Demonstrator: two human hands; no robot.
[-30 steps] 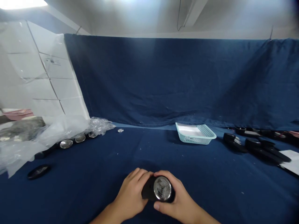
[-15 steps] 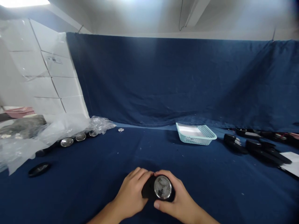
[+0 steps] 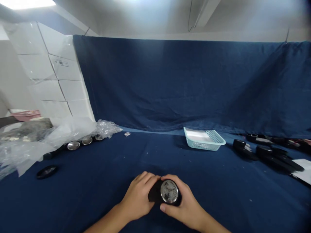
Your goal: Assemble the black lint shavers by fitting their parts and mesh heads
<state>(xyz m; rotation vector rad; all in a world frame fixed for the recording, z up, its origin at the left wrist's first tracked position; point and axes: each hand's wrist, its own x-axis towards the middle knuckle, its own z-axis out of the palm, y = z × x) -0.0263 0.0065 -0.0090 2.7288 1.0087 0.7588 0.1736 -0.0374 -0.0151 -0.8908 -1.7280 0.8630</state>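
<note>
Both hands grip one black fabric shaver, its round perforated metal head facing up toward me. My left hand is closed around the handle end. Around the rim of the head curls my right hand, thumb at the near side and fingers at the far side. The handle is mostly hidden by my left hand. Blue cloth covers the table beneath.
At the back stands a light-blue basket with white paper inside. Several black devices lie at right. Metal-headed shavers sit by plastic wrap at left, near a black oval part. White boxes are stacked behind.
The view has turned slightly left, so things at the left appear shifted right. Both hands keep the same hold on the shaver.
</note>
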